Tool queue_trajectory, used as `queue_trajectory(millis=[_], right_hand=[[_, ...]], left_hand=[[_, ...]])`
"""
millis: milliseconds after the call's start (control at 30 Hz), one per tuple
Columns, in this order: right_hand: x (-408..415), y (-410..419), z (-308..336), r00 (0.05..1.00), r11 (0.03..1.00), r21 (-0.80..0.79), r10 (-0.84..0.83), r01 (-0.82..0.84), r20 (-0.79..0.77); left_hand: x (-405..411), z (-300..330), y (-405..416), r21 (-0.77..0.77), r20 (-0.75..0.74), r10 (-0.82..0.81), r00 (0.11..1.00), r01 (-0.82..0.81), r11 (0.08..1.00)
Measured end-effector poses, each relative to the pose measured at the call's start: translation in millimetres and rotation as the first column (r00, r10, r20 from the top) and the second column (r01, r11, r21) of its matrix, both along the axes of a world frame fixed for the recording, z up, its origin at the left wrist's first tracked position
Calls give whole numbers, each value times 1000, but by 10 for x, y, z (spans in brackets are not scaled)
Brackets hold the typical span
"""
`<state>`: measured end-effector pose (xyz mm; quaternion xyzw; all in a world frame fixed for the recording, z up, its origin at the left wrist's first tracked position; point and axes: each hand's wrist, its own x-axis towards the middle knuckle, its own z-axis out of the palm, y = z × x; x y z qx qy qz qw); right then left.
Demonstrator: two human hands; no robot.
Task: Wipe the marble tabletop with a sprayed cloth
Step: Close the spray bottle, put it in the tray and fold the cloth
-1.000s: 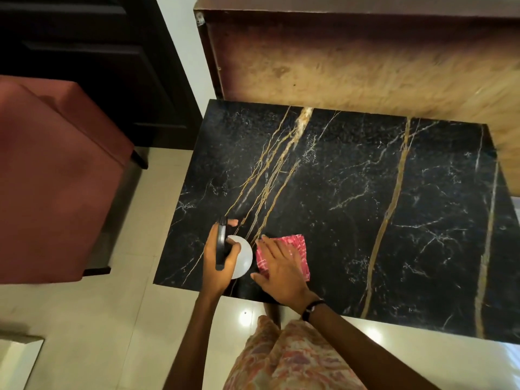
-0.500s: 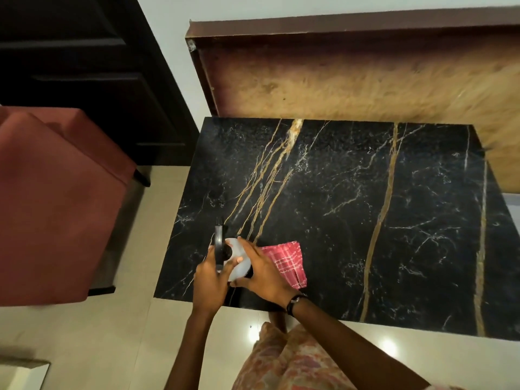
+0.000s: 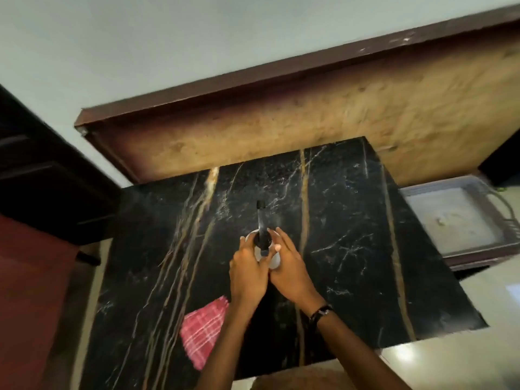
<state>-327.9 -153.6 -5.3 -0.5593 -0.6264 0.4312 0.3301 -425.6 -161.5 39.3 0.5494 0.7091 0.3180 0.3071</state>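
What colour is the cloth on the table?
The cloth is pinkish red with a white checked pattern. It shows in the head view, the only one there is.

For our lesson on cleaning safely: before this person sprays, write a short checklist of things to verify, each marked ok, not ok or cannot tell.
1. Spray bottle held firmly: ok, the left hand and right hand both wrap it.
2. Nozzle aimed at the cloth: not ok, it points toward the far side of the marble tabletop, and the cloth lies near the front edge.
3. Cloth within reach: ok, beside the left forearm.
4. Finger on the trigger: cannot tell, hidden.
5. Liquid in bottle: cannot tell.
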Motion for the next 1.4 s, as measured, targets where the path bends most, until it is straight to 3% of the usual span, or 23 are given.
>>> queue_trajectory(millis=[233,500,633,767,933,1200,1400], right_hand=[[1948,457,0,960,963,29,-262,266,-101],[3961,908,-225,936,960,98,-277,261,216],[4593,1103,-662,927,971,-1,-227,238,299],[4871,1285,-1197,936,983,-108,-104,148,335],[4980,1487,-1699,961,975,-204,-24,83,275],[4899,1539,-2091,969,986,-143,-48,85,243],[4876,1507,-2038,969,966,-217,-86,138,232]], left_hand=[[2033,-24,614,-14,-2,-153,988,153,988],[3903,-344,1093,-39,148,-289,946,298,954],[4358,-770,1191,-236,345,-243,906,335,912],[4624,-1263,1220,-475,527,-53,848,346,809],[4802,-1739,1387,-626,486,78,870,284,726],[4888,-2021,1480,-682,417,88,905,247,688],[4906,-1988,1457,-679,366,16,930,255,689]])
